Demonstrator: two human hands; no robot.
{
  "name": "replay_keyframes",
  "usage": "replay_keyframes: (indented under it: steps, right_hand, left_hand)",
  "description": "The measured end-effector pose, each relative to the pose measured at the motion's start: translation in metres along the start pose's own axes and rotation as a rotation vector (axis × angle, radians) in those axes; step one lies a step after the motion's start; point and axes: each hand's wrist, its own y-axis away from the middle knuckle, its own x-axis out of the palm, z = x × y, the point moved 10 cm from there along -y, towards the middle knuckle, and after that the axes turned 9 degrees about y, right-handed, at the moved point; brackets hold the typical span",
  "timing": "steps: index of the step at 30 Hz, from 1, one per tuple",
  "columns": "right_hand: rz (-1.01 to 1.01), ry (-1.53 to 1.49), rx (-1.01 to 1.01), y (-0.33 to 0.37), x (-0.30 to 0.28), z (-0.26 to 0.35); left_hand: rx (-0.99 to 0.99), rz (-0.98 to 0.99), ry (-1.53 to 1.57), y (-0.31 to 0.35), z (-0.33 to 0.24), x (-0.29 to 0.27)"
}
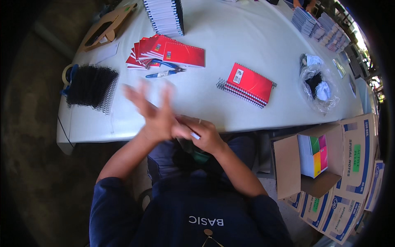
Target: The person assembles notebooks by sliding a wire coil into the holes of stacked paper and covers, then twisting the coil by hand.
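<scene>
In front of my lap, at the table's near edge, my left hand (155, 118) is raised with its fingers spread, smeared by motion. My right hand (207, 135) meets it at the thumb side, its fingers curled in; a small whitish spot shows there, and what they hold, if anything, is hidden. Beyond my left hand lie blue-handled pliers (166, 73) beside a fanned pile of red notebooks (184, 54). To the right, a short stack of red spiral notebooks (251, 84) has wire coils sticking out at its ends. Black spiral coils (91, 87) lie bunched at the left.
A tall notebook stack (164, 16) and a cardboard piece (108, 26) stand at the back. On the right are a clear plastic bag (321, 88) and more piled notebooks (319, 29). An open carton (288, 164) with colourful notebooks (314, 154) sits beside the table, on my right.
</scene>
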Motion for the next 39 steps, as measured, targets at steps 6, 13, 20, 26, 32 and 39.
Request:
replay_keyframes:
  steps: [6, 13, 20, 26, 32, 39]
  right_hand:
    - [0.024, -0.027, 0.195, 0.004, -0.005, -0.022]
    - [-0.027, -0.203, 0.292, 0.005, -0.005, -0.034]
    - [0.037, -0.277, 0.401, 0.009, -0.003, -0.050]
    - [-0.005, -0.286, 0.455, 0.000, -0.008, -0.048]
    - [-0.084, -0.457, 0.517, 0.009, -0.002, -0.058]
    - [-0.070, -0.275, 0.451, 0.007, -0.006, -0.057]
  left_hand:
    - [0.126, 0.131, 0.326, 0.018, -0.036, 0.023]
    - [-0.024, 0.111, 0.417, 0.013, -0.027, 0.040]
    - [-0.163, 0.301, 0.275, -0.066, -0.006, 0.001]
    - [-0.163, 0.438, 0.462, -0.085, 0.010, 0.009]
    - [-0.129, 0.510, 0.581, -0.100, 0.008, 0.010]
    - [-0.108, 0.562, 0.610, -0.100, 0.007, 0.016]
